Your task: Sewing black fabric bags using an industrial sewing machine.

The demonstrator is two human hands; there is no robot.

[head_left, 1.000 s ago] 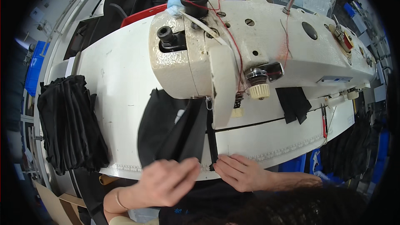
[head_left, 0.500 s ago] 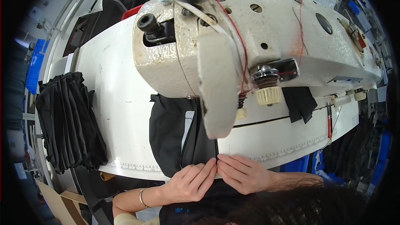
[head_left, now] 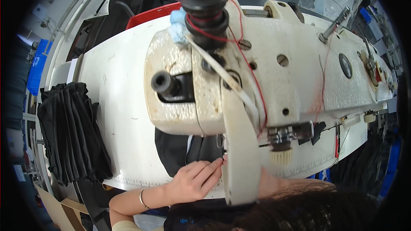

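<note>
A black fabric piece (head_left: 169, 152) with a zipper and a pale strip lies on the white table, its far end under the sewing machine head (head_left: 171, 115). At its near right edge my left hand (head_left: 193, 183) is closed, fingertips pinching the cloth. My right hand (head_left: 269, 184) is mostly behind the white machine lever plate (head_left: 242, 162). Only a fingertip shows beside my left fingertips, at the same cloth edge, where both hands pinched it a moment earlier. A bracelet (head_left: 142, 199) is on my left wrist.
Left of the machine stands a stack of black fabric pieces (head_left: 72, 132). Red-handled snips (head_left: 337, 143) and a small black cloth scrap (head_left: 317, 132) lie at the right. Red thread (head_left: 257, 85) runs over the machine. A ruler scale (head_left: 128, 181) follows the table's front edge.
My view has shifted, so the machine sits lower and larger in it and its lever plate now covers most of my right hand. Both hands stay at the cloth edge.
</note>
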